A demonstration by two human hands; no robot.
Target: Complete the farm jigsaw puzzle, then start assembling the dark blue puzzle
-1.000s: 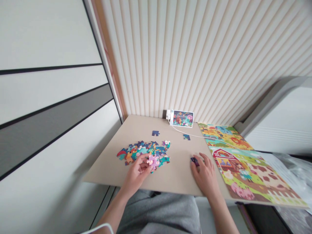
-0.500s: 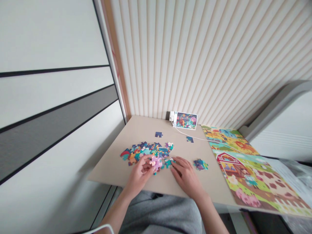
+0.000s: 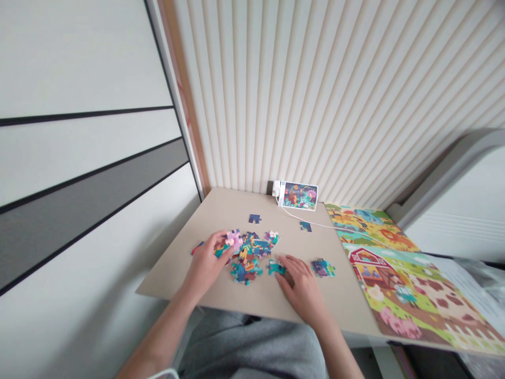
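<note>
Left grip (image 3: 205,263) curled, pinching a pink jigsaw piece (image 3: 233,239) at the left edge of the loose pile (image 3: 246,258). Right grip (image 3: 302,287) spread nearly flat, fingertips (image 3: 284,261) on a teal piece (image 3: 276,268) just right of the pile. Small joined cluster (image 3: 323,268) sits just beyond that grip. Two dark-blue pieces (image 3: 254,218) lie apart, ahead of the grips. Beige board worktop (image 3: 300,308): near edge runs just below both grips. Farm puzzle sheet (image 3: 379,268), red barn, lies along its right side. Picture card (image 3: 298,196) leans at the back, print unreadable.
</note>
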